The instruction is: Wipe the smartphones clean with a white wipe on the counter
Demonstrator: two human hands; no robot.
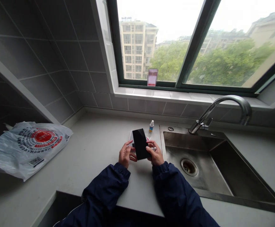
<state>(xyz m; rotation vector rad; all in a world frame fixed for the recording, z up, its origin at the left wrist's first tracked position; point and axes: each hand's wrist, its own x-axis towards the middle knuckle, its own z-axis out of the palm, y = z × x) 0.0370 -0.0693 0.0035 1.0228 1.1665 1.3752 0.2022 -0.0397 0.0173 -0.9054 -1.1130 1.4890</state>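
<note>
A black smartphone (140, 143) with a dark screen is held over the grey countertop (99, 148). My left hand (125, 154) grips its lower left edge, and my right hand (155, 153) grips its lower right edge. Something pale and thin shows under the right fingers; I cannot tell what it is. A clear flat sheet or case (130, 135) lies on the counter just behind the phone. A small white bottle with a blue cap (151, 126) stands upright behind the phone, near the sink's left rim. Both sleeves are dark blue.
A steel sink (213, 157) with a curved tap (222, 108) lies to the right. A white plastic bag with red print (28, 145) rests at the left. Grey tiled wall and a window ledge (175, 94) run along the back.
</note>
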